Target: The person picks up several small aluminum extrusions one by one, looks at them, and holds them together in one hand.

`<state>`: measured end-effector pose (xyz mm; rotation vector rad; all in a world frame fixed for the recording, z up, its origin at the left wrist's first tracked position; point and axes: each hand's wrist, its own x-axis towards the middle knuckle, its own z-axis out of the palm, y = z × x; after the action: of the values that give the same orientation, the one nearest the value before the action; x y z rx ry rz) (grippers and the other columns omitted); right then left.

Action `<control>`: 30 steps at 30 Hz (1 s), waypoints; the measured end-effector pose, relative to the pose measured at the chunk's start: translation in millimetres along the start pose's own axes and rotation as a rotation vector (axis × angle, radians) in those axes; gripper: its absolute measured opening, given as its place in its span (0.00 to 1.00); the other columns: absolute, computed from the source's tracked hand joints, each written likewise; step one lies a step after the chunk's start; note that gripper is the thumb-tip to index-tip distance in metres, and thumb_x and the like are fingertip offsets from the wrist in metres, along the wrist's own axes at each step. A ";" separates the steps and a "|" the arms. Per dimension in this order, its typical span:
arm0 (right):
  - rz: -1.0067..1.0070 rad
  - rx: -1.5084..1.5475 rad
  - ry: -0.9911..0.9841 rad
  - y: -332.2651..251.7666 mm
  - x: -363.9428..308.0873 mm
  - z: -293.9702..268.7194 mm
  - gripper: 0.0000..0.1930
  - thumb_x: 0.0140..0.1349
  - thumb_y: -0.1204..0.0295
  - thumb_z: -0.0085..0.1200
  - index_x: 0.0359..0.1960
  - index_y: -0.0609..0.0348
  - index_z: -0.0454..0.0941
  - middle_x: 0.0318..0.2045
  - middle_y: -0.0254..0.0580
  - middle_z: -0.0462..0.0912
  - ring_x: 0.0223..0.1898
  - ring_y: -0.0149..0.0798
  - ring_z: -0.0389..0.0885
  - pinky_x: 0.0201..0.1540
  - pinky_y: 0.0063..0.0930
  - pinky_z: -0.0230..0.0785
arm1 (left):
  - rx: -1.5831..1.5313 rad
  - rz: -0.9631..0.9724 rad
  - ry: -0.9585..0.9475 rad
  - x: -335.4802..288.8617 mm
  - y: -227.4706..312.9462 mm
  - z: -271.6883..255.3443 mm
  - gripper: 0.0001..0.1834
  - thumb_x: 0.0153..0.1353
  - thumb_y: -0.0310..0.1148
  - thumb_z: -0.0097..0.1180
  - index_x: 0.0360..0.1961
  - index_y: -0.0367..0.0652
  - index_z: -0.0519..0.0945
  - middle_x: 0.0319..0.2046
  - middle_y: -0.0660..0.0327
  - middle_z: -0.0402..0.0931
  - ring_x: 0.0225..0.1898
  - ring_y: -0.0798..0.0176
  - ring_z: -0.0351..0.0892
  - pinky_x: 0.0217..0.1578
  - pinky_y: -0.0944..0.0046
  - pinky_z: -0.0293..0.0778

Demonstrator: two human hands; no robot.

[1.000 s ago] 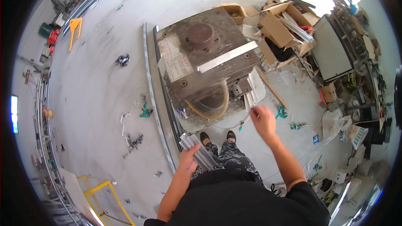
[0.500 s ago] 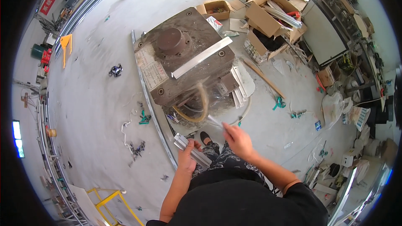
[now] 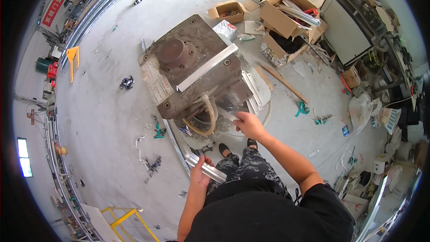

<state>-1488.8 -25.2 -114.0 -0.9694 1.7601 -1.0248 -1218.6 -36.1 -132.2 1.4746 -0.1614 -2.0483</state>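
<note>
My left hand [image 3: 199, 174] is closed around a short bundle of silvery aluminium profiles [image 3: 214, 173] held by my waist. In my right hand [image 3: 250, 126] is a thin, pale metal strip [image 3: 227, 115], gripped at its near end. Its far end points into the front opening of a heavy brown machine [image 3: 197, 31], where blur and shadow hide whether it touches anything. A curved yellowish hose [image 3: 210, 112] loops beside that opening. On the machine's top lie a round brown cap [image 3: 174, 53] and a long white profile [image 3: 207, 68].
Several short white profiles [image 3: 253, 90] are stacked at the machine's right side. A long metal bar [image 3: 176, 145] lies along its left. Cardboard boxes [image 3: 280, 21] stand at the far right, a wooden stick [image 3: 286, 84] nearer. Cord scraps [image 3: 142, 152] litter the floor.
My right hand has reached forward, carrying the strip to the machine's opening. My left hand still holds the profiles, slightly lower. The view has shifted a little.
</note>
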 end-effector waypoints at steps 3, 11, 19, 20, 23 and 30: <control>0.037 0.078 0.029 -0.1 -0.7 4.3 0.08 0.55 0.71 0.50 0.26 0.65 0.72 0.17 0.43 0.77 0.20 0.37 0.76 0.26 0.30 0.67 | -0.022 0.001 -0.003 4.8 -2.3 -8.2 0.07 0.55 0.29 0.58 0.31 0.42 0.71 0.27 0.60 0.71 0.31 0.62 0.72 0.31 0.62 0.71; 0.099 0.301 0.178 9.0 11.0 53.7 0.08 0.56 0.72 0.50 0.25 0.66 0.70 0.16 0.39 0.75 0.16 0.29 0.71 0.19 0.23 0.63 | -0.032 -0.023 0.021 2.2 -16.7 7.9 0.07 0.56 0.30 0.56 0.32 0.43 0.71 0.26 0.60 0.71 0.30 0.61 0.72 0.32 0.61 0.72; 0.319 0.549 0.046 -9.5 20.6 44.2 0.07 0.57 0.74 0.50 0.24 0.65 0.70 0.17 0.40 0.77 0.14 0.29 0.71 0.15 0.23 0.61 | -0.012 -0.032 -0.024 5.5 -39.7 3.6 0.07 0.57 0.32 0.55 0.31 0.42 0.71 0.26 0.59 0.72 0.30 0.59 0.73 0.33 0.59 0.72; 0.317 0.547 0.040 -8.2 19.5 45.1 0.07 0.57 0.74 0.50 0.24 0.65 0.70 0.17 0.40 0.77 0.14 0.29 0.71 0.15 0.23 0.61 | -0.017 -0.028 -0.023 4.6 -39.4 -1.0 0.07 0.57 0.32 0.55 0.31 0.42 0.71 0.26 0.59 0.72 0.30 0.59 0.73 0.33 0.59 0.72; 0.333 0.592 0.049 -1.8 22.0 46.4 0.07 0.57 0.74 0.51 0.24 0.63 0.70 0.17 0.39 0.76 0.14 0.27 0.70 0.14 0.22 0.60 | -0.137 -0.103 0.093 10.6 -33.0 -4.6 0.06 0.57 0.30 0.54 0.33 0.40 0.71 0.27 0.58 0.73 0.30 0.59 0.73 0.31 0.58 0.73; 0.304 0.543 0.086 0.7 18.5 50.9 0.07 0.56 0.74 0.50 0.25 0.64 0.70 0.18 0.39 0.76 0.14 0.26 0.68 0.13 0.21 0.59 | -0.160 -0.084 0.040 28.5 13.9 -17.4 0.06 0.58 0.30 0.52 0.32 0.39 0.72 0.27 0.58 0.72 0.29 0.59 0.73 0.30 0.59 0.72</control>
<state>-1448.1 -54.2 -135.0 -0.3134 1.5122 -1.2604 -1203.2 -58.4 -156.2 1.4432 0.0797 -2.0447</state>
